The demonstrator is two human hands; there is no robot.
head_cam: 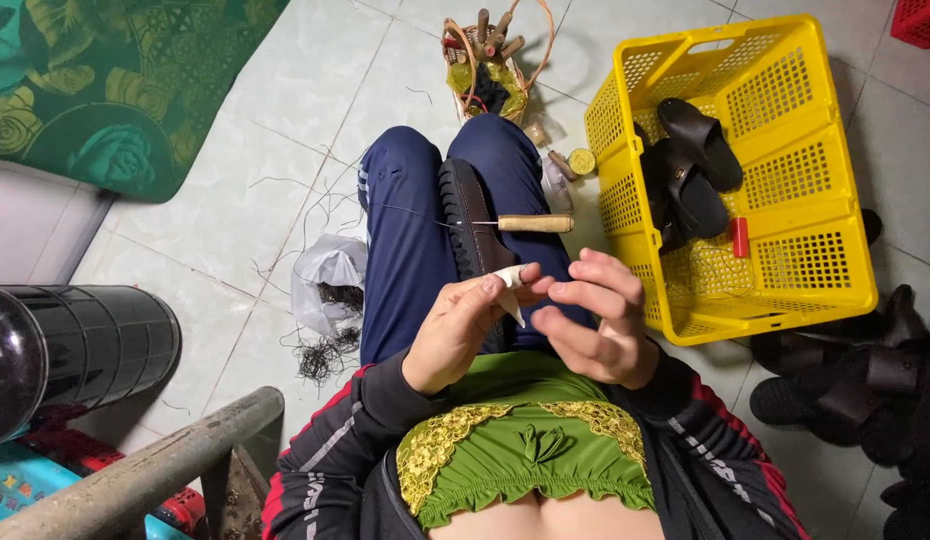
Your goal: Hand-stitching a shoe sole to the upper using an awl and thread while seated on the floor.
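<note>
My left hand [455,325] and my right hand [590,315] meet above my lap, fingertips together. The left pinches a small white tape-wrapped piece [511,283] and the right touches it, thumb and forefinger closed. A black shoe [467,215] stands clamped between my knees in dark blue trousers. An awl with a pale wooden handle [535,224] lies across my right thigh, its thin metal point toward the shoe.
A yellow plastic crate [785,180] with black sandals and a red object stands at right. More black sandals [845,380] lie on the floor beside it. A small basket of tools [490,60] sits ahead. Left: thread scraps, a plastic bag [330,280], a black fan.
</note>
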